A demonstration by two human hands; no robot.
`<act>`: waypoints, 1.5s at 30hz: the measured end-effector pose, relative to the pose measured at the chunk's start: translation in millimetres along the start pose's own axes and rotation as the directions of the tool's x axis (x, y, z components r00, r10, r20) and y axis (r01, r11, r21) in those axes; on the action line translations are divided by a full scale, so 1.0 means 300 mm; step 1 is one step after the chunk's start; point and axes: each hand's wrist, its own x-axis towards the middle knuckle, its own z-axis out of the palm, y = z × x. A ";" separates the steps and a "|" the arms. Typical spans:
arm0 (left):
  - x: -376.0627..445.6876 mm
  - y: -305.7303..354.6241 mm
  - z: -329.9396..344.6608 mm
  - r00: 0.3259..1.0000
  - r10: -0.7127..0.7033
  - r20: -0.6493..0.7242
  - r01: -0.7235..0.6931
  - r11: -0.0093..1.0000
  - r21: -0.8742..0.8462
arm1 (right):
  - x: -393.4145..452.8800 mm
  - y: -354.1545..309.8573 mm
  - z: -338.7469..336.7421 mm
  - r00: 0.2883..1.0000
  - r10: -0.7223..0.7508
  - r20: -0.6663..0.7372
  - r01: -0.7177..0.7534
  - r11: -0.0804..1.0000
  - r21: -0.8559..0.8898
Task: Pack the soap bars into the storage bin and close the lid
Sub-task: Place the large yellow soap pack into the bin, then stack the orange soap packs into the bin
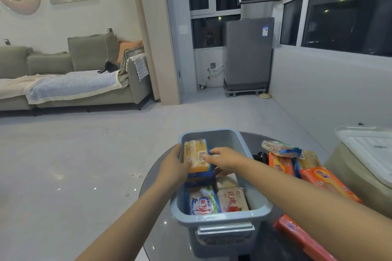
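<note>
A blue-grey storage bin (239, 142) stands on a round glass table. Inside it lie several wrapped soap bars, among them a blue-and-white pack (202, 202) and a beige pack (232, 200) at the near end. A yellow soap pack in blue wrapping (196, 162) is held over the bin's left side. My left hand (174, 164) grips its left edge with the thumb on top. My right hand (224, 158) pinches its right edge. The clear lid (369, 150) lies off to the right.
More soap packs lie on the table right of the bin: orange ones (324, 182), a green-and-blue one (280, 148) and a red pack (301, 235) near the front edge. The lid rests on a beige stool. Tiled floor and a sofa (63, 78) lie beyond.
</note>
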 end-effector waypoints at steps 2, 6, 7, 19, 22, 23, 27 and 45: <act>-0.017 0.008 -0.005 1.000 0.026 -0.016 -0.026 0.999 0.034 | -0.021 -0.007 -0.008 1.000 0.007 -0.014 -0.007 1.000 0.009; -0.067 0.032 -0.009 0.987 0.155 -0.049 -0.148 0.980 0.136 | -0.084 -0.006 -0.038 0.994 -0.048 -0.098 0.055 0.997 0.062; -0.080 0.040 -0.009 0.984 0.171 -0.044 -0.162 0.976 0.146 | -0.103 0.001 -0.045 0.987 -0.092 -0.134 0.100 0.993 0.054; -0.262 0.195 0.120 0.937 0.346 0.039 -0.338 0.930 -0.145 | -0.379 0.171 -0.141 0.797 -0.276 -0.538 0.421 0.892 0.167; -0.296 0.238 0.185 0.918 0.394 0.055 -0.373 0.901 -0.221 | -0.430 0.238 -0.169 0.750 -0.251 -0.612 0.416 0.898 0.142; -0.307 0.253 0.208 0.916 0.397 0.061 -0.372 0.895 -0.247 | -0.441 0.263 -0.181 0.730 -0.247 -0.637 0.417 0.900 0.129; -0.345 0.317 0.303 0.893 0.441 0.090 -0.389 0.857 -0.337 | -0.449 0.376 -0.242 0.703 -0.193 -0.684 0.380 0.915 0.133; -0.284 0.266 0.700 0.925 0.207 0.319 -0.150 0.969 -0.194 | -0.323 0.696 -0.415 0.648 0.248 -0.720 -0.369 0.929 -0.012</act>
